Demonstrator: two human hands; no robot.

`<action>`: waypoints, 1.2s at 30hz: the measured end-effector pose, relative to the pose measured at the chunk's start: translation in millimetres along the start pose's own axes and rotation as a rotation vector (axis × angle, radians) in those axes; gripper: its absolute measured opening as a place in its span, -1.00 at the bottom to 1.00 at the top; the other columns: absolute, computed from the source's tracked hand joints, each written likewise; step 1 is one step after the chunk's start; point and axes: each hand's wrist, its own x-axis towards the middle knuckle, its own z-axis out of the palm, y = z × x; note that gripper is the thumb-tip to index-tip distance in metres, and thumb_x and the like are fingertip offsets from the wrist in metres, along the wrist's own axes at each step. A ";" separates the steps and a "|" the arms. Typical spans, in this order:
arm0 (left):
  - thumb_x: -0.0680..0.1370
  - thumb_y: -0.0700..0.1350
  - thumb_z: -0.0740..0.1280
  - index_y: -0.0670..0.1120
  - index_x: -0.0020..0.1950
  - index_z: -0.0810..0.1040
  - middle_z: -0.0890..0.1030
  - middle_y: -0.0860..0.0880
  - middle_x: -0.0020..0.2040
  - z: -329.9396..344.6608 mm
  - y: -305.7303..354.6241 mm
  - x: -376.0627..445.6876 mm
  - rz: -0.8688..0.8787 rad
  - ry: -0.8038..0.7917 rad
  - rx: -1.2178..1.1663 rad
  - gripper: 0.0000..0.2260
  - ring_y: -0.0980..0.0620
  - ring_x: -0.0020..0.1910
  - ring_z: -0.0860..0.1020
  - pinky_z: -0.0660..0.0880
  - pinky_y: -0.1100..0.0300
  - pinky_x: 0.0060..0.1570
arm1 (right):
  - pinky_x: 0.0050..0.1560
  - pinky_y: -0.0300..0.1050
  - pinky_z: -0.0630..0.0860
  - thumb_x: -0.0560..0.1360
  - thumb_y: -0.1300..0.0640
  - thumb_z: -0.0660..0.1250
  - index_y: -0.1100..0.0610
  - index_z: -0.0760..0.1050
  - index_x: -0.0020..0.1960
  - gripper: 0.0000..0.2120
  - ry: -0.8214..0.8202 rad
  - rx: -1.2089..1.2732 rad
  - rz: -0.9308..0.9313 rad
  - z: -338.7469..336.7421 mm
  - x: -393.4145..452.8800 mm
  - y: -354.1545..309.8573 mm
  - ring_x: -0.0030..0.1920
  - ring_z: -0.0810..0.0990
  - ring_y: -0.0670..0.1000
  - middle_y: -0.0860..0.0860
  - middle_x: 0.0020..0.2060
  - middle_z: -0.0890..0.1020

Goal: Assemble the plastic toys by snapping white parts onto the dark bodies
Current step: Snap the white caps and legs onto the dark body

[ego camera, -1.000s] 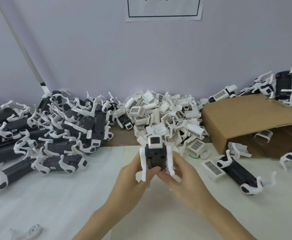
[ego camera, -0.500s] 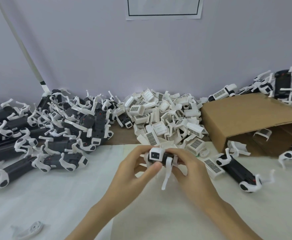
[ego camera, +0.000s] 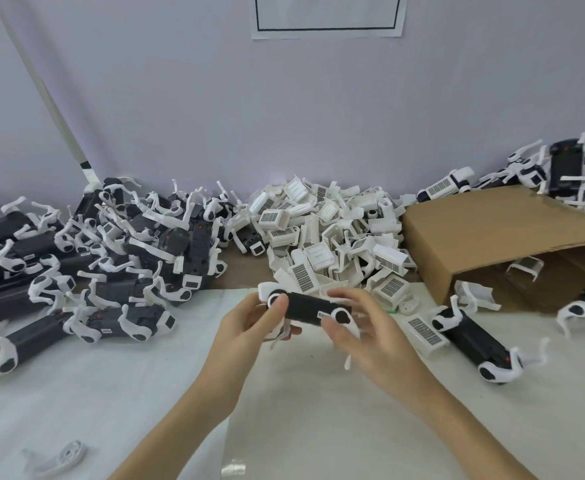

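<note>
A dark toy body [ego camera: 306, 308] with white leg parts lies sideways in the air above the white table cover, held at both ends. My left hand [ego camera: 254, 318] grips its left end, thumb over a white hip joint. My right hand [ego camera: 360, 327] holds the right end, fingers curled around it, slightly blurred. A heap of loose white parts [ego camera: 332, 237] lies just behind the hands. A big pile of dark toys with white legs [ego camera: 86, 258] fills the left side.
A brown cardboard box [ego camera: 491, 237] lies on its side at the right, with a toy [ego camera: 474, 341] and a white part [ego camera: 424, 330] in front of it. More toys [ego camera: 561, 171] sit behind the box. A loose white leg [ego camera: 59, 462] lies near the front left.
The toy has been turned from end-on, facing me, to lying sideways across both hands. My right hand has shifted right along the body.
</note>
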 end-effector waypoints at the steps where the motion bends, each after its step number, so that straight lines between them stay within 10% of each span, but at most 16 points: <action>1: 0.58 0.16 0.39 -0.07 0.26 0.67 0.69 -0.05 -0.08 -1.5 -0.5 0.5 0.000 -0.019 -0.042 -0.61 -0.25 0.14 0.68 0.50 -0.02 0.27 | 0.05 -0.11 0.66 0.48 -0.08 0.48 -0.03 0.56 0.28 -0.60 -0.037 0.156 0.108 2.0 0.8 -2.4 0.09 0.73 0.05 0.03 0.10 0.71; 6: 0.61 0.09 0.43 0.08 0.42 0.58 0.69 0.01 0.27 -21.4 2.3 5.0 0.053 -0.244 0.040 -0.61 0.06 0.26 0.61 0.46 0.16 0.29 | 0.30 -0.02 0.59 0.53 0.07 0.53 0.09 0.55 0.35 -0.58 -0.230 0.282 0.139 -12.3 2.9 -0.4 0.28 0.65 0.11 0.05 0.21 0.70; 9: 0.51 0.00 0.58 0.18 0.51 0.47 0.60 0.14 0.40 -42.6 -0.4 10.7 0.221 -0.294 0.490 -0.41 0.12 0.40 0.55 0.44 0.23 0.38 | 0.40 -0.20 0.47 0.49 0.23 0.57 -0.08 0.49 0.40 -0.45 -0.354 0.038 0.016 -31.5 3.8 -2.8 0.43 0.51 -0.08 -0.10 0.35 0.60; 13: 0.48 0.04 0.62 0.30 0.50 0.38 0.53 0.35 0.33 -39.8 -12.6 9.9 0.405 -0.144 0.884 -0.32 0.20 0.35 0.50 0.39 0.37 0.29 | 0.37 -0.44 0.29 0.42 0.13 0.62 -0.26 0.38 0.45 -0.26 -0.135 -0.523 -0.266 -27.8 5.7 4.0 0.44 0.41 -0.20 -0.36 0.42 0.45; 19: 0.51 0.14 0.55 0.17 0.54 0.41 0.51 0.36 0.35 -36.0 -16.3 8.2 0.578 -0.102 0.966 -0.36 0.22 0.28 0.43 0.33 0.44 0.29 | 0.24 -0.52 0.28 0.39 -0.13 0.61 -0.35 0.31 0.45 -0.25 -0.082 -0.659 -0.275 -31.4 4.3 7.1 0.36 0.40 -0.29 -0.49 0.33 0.38; 30: 0.52 -0.02 0.57 0.14 0.48 0.45 0.53 0.25 0.35 -23.7 -14.3 10.2 0.544 -0.093 0.708 -0.43 0.08 0.13 0.62 0.57 0.14 0.18 | 0.46 -0.16 0.39 0.46 -0.02 0.57 -0.20 0.36 0.54 -0.28 -0.118 -0.497 -0.309 -29.7 8.3 2.0 0.51 0.37 -0.16 -0.31 0.49 0.41; 36: 0.53 -0.19 0.57 -0.01 0.39 0.53 0.54 0.04 0.41 -26.2 -15.0 9.8 0.899 -0.008 0.942 -0.53 0.05 0.27 0.61 0.58 0.12 0.18 | 0.07 -0.12 0.65 0.36 -0.48 0.45 -0.11 0.51 0.42 -0.25 -0.056 0.203 0.132 -23.1 11.5 3.4 0.19 0.70 0.04 0.03 0.26 0.67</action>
